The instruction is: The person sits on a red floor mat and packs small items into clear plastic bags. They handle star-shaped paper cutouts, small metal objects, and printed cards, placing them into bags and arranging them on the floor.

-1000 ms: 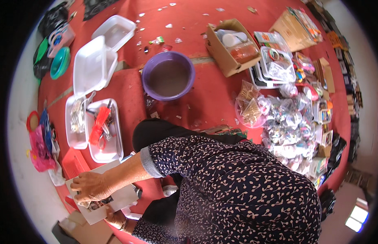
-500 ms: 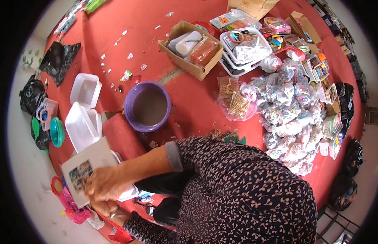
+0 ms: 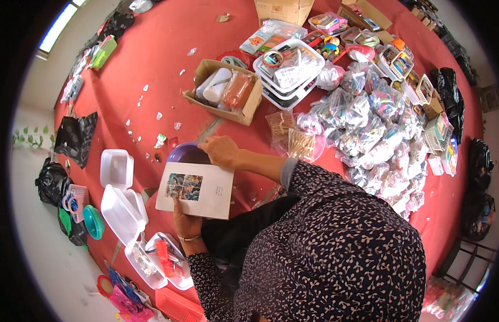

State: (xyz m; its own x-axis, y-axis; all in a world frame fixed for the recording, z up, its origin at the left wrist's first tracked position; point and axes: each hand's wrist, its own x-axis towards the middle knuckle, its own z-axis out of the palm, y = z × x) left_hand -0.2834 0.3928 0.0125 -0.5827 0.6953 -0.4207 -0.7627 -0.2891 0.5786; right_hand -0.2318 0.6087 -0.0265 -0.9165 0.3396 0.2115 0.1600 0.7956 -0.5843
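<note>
A flat, pale book point(image 3: 209, 194) with a colour picture on its cover is held in front of me, partly covering the purple basin point(image 3: 180, 152). At its lower edge is my left hand point(image 3: 188, 222), closed on it with the thumb over the cover. My right hand point(image 3: 221, 152) is at the book's upper right corner, fingers bent, in front of the basin's rim; its fingertips are partly hidden.
White lidded containers point(image 3: 120, 212) stand at left; lower ones hold red-handled tools point(image 3: 166, 260). A red basket point(image 3: 179, 306) lies nearer me. Ahead is a cardboard box point(image 3: 244, 115) with bottles. Many filled plastic bags point(image 3: 367, 145) are heaped at right.
Both hands have carried the book rightward from beside the white containers to in front of the basin. My right hand has moved from its lower part to its upper corner. The view has shifted.
</note>
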